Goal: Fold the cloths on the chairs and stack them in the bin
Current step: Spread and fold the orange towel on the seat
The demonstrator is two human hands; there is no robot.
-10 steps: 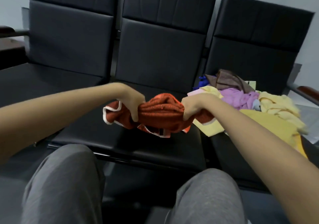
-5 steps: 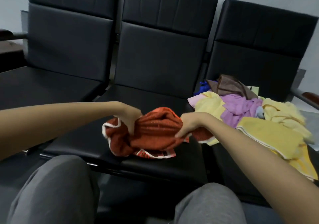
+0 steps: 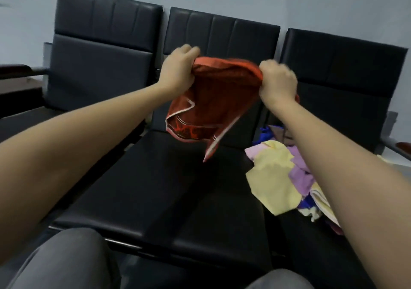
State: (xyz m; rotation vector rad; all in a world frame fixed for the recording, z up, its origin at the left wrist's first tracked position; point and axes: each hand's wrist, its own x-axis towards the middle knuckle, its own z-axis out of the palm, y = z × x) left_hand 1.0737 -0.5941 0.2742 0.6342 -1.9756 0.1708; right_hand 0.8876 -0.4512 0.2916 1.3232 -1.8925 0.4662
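An orange-red cloth [image 3: 213, 102] with a white hem hangs in the air above the middle chair seat [image 3: 178, 188]. My left hand [image 3: 178, 70] grips its upper left edge. My right hand [image 3: 277, 81] grips its upper right edge. The cloth sags between them, and one corner dangles down toward the seat. A pile of yellow, purple, pink and blue cloths [image 3: 282, 177] lies on the right chair, partly hidden by my right forearm. No bin is in view.
Three black padded chairs stand in a row against a pale wall; the left chair [image 3: 95, 66] holds nothing. A dark armrest [image 3: 15, 68] juts out at far left. My grey-trousered knees [image 3: 66, 262] sit at the bottom edge.
Both hands have lifted the orange-red cloth from the middle seat up to backrest height and drawn it apart, so it hangs open instead of bunched.
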